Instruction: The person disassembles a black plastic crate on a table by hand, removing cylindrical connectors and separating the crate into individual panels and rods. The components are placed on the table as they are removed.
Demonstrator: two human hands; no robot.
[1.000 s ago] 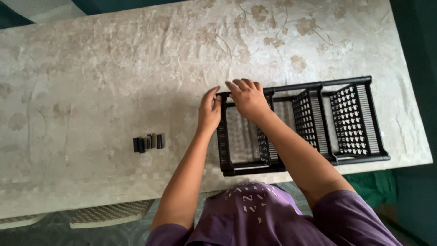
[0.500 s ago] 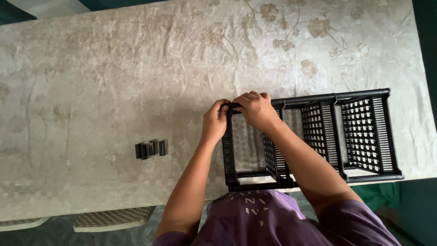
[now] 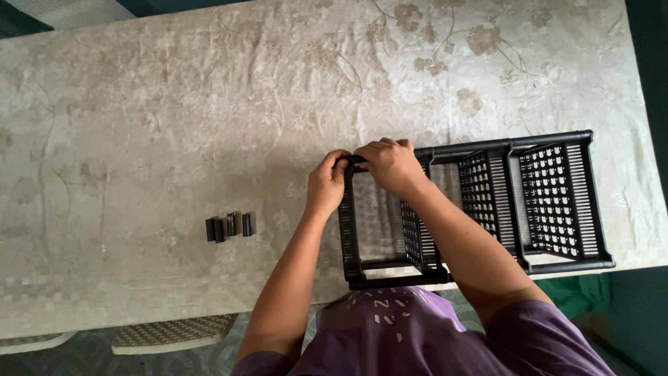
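I have both hands at the far left corner of the black plastic rack (image 3: pixel 487 202), which lies on its side on the table (image 3: pixel 174 104) with its near edge hanging just over the table's front edge above my purple shirt (image 3: pixel 396 334); my left hand (image 3: pixel 325 184) is closed on the top of the corner post, fingers curled round it, and my right hand (image 3: pixel 390 163) is clamped over the end of the top rail just beside it, so the two hands touch at that joint; a second ago the hands sat lower and flatter on the rack's left end, the left one resting open against the side, and since then they have come together on the one corner and tightened, which I judge means I am pressing or seating the joint there rather than merely steadying the frame; the rack itself appears to lie as it did, its slotted shelves standing upright like dividers to the right of my arms; well apart to the left, four small black pieces (image 3: pixel 229 226) lie in a short row on the patterned tablecloth (image 3: pixel 417 56), untouched and in the same place as before.
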